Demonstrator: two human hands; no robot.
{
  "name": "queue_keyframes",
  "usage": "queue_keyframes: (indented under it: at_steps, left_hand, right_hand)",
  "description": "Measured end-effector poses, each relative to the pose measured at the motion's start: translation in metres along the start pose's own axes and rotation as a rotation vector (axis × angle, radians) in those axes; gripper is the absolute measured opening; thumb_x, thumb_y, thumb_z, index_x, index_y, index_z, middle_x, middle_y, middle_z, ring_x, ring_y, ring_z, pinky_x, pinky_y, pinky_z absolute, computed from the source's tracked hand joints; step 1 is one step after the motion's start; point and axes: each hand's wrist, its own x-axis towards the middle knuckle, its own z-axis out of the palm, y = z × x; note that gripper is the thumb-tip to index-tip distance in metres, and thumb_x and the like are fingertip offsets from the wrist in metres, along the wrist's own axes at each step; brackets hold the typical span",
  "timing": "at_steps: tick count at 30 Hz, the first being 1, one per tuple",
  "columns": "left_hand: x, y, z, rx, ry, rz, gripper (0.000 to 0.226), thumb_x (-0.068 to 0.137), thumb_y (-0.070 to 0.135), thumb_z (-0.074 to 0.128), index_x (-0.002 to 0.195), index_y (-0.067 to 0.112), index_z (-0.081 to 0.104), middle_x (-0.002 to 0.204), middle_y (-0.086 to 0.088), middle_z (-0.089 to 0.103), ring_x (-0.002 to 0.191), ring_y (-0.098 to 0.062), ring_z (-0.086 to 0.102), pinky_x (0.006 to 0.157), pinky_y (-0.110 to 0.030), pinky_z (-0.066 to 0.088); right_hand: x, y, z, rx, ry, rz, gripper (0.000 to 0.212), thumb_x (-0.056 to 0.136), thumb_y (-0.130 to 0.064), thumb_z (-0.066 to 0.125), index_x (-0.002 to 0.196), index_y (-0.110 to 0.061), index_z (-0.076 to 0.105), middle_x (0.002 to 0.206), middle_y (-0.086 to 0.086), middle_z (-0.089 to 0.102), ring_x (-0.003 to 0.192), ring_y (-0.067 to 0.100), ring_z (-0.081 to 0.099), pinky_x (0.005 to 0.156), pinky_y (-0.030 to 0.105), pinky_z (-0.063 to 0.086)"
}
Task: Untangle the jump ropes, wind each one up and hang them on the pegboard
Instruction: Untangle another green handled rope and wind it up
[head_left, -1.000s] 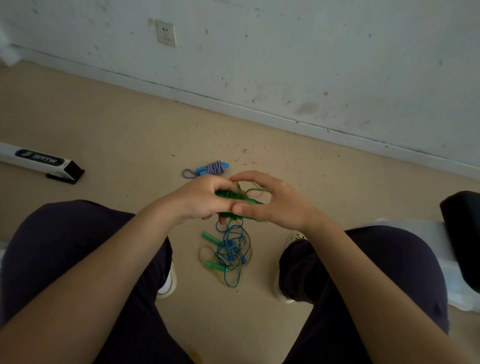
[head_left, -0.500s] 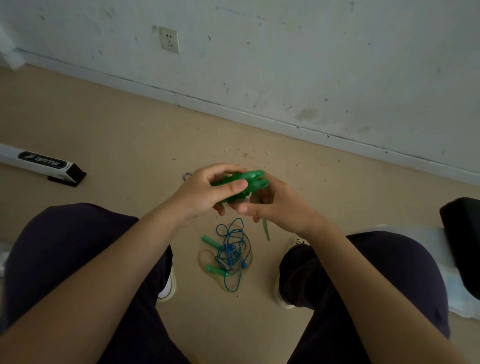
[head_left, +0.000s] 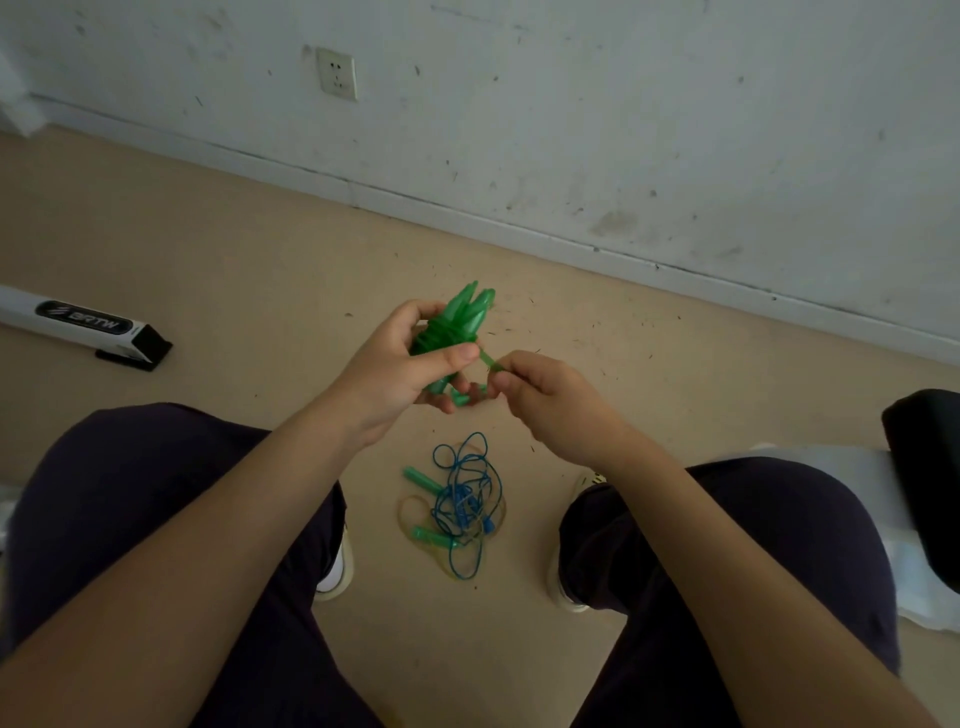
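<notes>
Beige floor (head_left: 208, 249) under a scuffed wall. The green rope (head_left: 457, 325), wound round its paired handles, sits clasped in the left hand (head_left: 395, 369); the right hand (head_left: 545, 400) pinches its loose end just beside. Tuck that end snugly under a wrap, keeping tension. Below the hands, a blue rope (head_left: 462, 499) lies tangled.
</notes>
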Motion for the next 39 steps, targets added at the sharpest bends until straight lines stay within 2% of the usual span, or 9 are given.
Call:
queue_keyframes:
  at_steps: [5,10,14,17,25,30,34,37,39]
  left_hand:
    - [0.002,-0.008,0.004,0.112,0.063,0.060,0.048,0.090,0.009,0.070,0.135,0.015,0.055,0.105,-0.017,0.069,0.066,-0.017,0.065,0.049,-0.030,0.051]
    - [0.006,-0.011,0.002,0.232,0.095,0.010,0.046,0.088,0.017,0.074,0.131,0.018,0.060,0.092,-0.006,0.072,0.061,-0.018,0.068,0.051,-0.030,0.052]
    - [0.006,-0.011,-0.002,0.267,0.027,-0.068,0.052,0.084,0.017,0.078,0.133,0.017,0.061,0.087,-0.001,0.073,0.057,-0.018,0.067,0.059,-0.033,0.057]
    - [0.006,-0.014,-0.003,0.302,-0.028,-0.122,0.058,0.082,0.013,0.079,0.136,0.014,0.057,0.086,-0.003,0.069,0.056,-0.019,0.064,0.053,-0.031,0.052]
    - [0.003,-0.009,-0.001,0.415,-0.355,-0.211,0.038,0.082,0.013,0.079,0.119,0.017,0.069,0.089,-0.013,0.069,0.059,-0.022,0.063,0.050,-0.028,0.047]
    - [-0.003,-0.007,0.004,0.423,-0.412,-0.213,0.027,0.082,0.016,0.078,0.107,0.014,0.068,0.081,-0.005,0.068,0.061,-0.020,0.058,0.048,-0.026,0.040]
    - [-0.006,-0.008,0.009,0.411,-0.354,-0.209,0.030,0.072,0.041,0.079,0.092,0.021,0.070,0.078,-0.003,0.071,0.054,-0.009,0.057,0.048,-0.020,0.041]
    - [-0.009,-0.010,0.010,0.440,-0.325,-0.180,0.017,0.082,0.035,0.077,0.095,0.024,0.073,0.077,-0.003,0.073,0.052,-0.007,0.060,0.049,-0.020,0.045]
    - [-0.009,-0.010,0.010,0.441,-0.318,-0.180,0.016,0.083,0.032,0.077,0.098,0.025,0.074,0.081,-0.005,0.075,0.054,-0.015,0.062,0.048,-0.023,0.045]
  right_hand:
    - [0.000,-0.007,0.000,-0.115,0.033,-0.042,0.026,0.101,-0.032,0.050,0.089,-0.016,0.066,0.060,-0.009,0.046,0.049,0.003,0.038,0.049,0.015,0.032]
    - [-0.002,-0.002,0.000,-0.210,0.023,-0.136,0.020,0.101,-0.022,0.050,0.090,-0.010,0.063,0.072,0.000,0.057,0.065,0.014,0.050,0.063,0.030,0.041]
    - [-0.002,0.005,-0.004,-0.240,0.029,-0.211,0.017,0.099,-0.017,0.054,0.089,-0.008,0.064,0.072,-0.008,0.054,0.067,0.007,0.049,0.066,0.027,0.041]
    - [0.001,0.011,-0.008,-0.252,0.113,-0.331,0.013,0.095,-0.016,0.061,0.090,-0.008,0.069,0.077,-0.007,0.058,0.074,0.012,0.054,0.071,0.027,0.045]
    - [0.001,0.009,-0.006,-0.204,0.179,-0.432,0.013,0.084,-0.025,0.072,0.084,-0.012,0.073,0.079,-0.003,0.060,0.072,0.008,0.056,0.065,0.023,0.045]
    - [0.001,0.007,-0.005,-0.051,0.156,-0.285,0.013,0.081,-0.025,0.078,0.081,-0.014,0.071,0.075,0.002,0.064,0.070,0.017,0.059,0.063,0.032,0.048]
    - [0.000,0.005,-0.004,0.089,0.100,-0.200,0.014,0.084,-0.024,0.076,0.082,-0.011,0.073,0.075,0.006,0.069,0.069,0.023,0.064,0.064,0.037,0.053]
    - [0.001,0.005,-0.005,0.118,0.094,-0.137,0.010,0.086,-0.022,0.074,0.086,-0.013,0.074,0.070,0.007,0.067,0.059,0.026,0.058,0.057,0.038,0.050]
    - [0.002,0.006,-0.010,0.244,0.136,-0.066,0.012,0.086,-0.019,0.074,0.087,-0.008,0.072,0.063,0.004,0.061,0.049,0.018,0.049,0.050,0.031,0.045]
